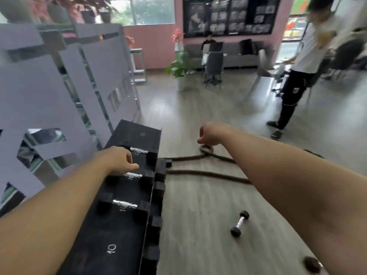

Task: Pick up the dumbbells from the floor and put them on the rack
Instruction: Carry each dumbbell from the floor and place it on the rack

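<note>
A black rack (111,235) runs along the left with three dumbbells on its top shelf: a far one (139,150), a middle one (132,175) and a near one (124,204). My left hand (119,160) hovers over the rack between the far and middle dumbbells, fingers loosely curled, holding nothing. My right hand (210,133) is a loose fist in the air over the floor, empty. A small black dumbbell (239,223) with a chrome handle lies on the wooden floor at the right. More dumbbell ends (158,187) show on the lower shelf.
A thick battle rope (204,173) lies across the floor and loops through a ring (206,149). A dark round object (311,264) sits at the bottom right. A person (297,76) stands at the right. A grey partition (39,96) stands at the left.
</note>
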Demonstrator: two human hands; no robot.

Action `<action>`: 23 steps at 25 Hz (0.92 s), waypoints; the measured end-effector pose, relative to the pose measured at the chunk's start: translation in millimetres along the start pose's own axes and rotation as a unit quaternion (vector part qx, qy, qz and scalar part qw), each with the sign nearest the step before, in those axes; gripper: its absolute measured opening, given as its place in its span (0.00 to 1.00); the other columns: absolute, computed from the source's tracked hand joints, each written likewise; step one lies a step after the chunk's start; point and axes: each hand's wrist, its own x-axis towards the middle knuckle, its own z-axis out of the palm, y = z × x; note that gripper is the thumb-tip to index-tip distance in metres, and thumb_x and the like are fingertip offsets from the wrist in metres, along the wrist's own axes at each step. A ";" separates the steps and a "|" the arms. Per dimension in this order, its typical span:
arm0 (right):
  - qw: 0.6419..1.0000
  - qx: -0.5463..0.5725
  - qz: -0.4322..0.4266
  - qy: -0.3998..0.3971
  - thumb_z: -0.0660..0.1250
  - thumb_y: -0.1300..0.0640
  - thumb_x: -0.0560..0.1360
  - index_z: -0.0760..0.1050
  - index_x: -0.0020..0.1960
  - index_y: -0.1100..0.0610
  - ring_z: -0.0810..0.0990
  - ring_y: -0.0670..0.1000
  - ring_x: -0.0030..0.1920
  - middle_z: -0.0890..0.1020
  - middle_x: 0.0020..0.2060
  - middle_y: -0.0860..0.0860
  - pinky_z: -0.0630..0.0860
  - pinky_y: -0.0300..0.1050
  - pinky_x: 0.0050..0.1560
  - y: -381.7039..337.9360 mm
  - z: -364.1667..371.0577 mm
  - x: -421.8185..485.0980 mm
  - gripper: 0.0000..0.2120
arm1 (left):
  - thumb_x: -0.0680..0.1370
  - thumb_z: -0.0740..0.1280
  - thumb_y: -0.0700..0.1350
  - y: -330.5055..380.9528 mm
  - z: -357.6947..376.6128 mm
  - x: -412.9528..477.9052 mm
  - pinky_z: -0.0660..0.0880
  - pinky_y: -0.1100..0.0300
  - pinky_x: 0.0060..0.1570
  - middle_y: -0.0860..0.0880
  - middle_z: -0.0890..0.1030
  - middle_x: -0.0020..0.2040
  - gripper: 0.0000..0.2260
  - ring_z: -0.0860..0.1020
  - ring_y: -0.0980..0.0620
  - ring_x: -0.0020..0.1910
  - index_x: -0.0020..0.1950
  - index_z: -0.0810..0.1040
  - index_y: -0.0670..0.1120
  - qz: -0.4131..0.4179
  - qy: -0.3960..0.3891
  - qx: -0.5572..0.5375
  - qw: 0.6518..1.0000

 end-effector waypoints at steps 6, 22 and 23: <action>0.994 0.011 0.103 -0.035 0.69 0.45 0.78 0.81 0.62 0.54 0.80 0.57 0.60 0.83 0.59 0.52 0.78 0.52 0.62 140.9 13.2 -77.8 0.18 | 0.70 0.67 0.69 139.2 26.6 8.9 0.77 0.54 0.48 0.61 0.81 0.46 0.15 0.79 0.55 0.49 0.43 0.80 0.59 0.085 -0.020 0.003 0.996; 0.989 0.019 0.058 -0.138 0.67 0.46 0.75 0.82 0.56 0.54 0.80 0.58 0.59 0.83 0.56 0.52 0.78 0.50 0.55 467.5 157.6 -100.6 0.15 | 0.71 0.66 0.70 480.0 191.6 33.8 0.80 0.49 0.55 0.56 0.83 0.53 0.20 0.80 0.51 0.52 0.53 0.81 0.58 0.059 -0.136 -0.028 0.989; 0.987 0.015 0.052 -0.151 0.67 0.46 0.76 0.82 0.55 0.54 0.81 0.58 0.58 0.83 0.55 0.53 0.77 0.49 0.52 476.4 166.0 -91.9 0.15 | 0.70 0.66 0.70 486.5 199.4 35.3 0.79 0.49 0.55 0.56 0.83 0.55 0.21 0.80 0.51 0.54 0.55 0.81 0.58 0.044 -0.144 -0.034 0.988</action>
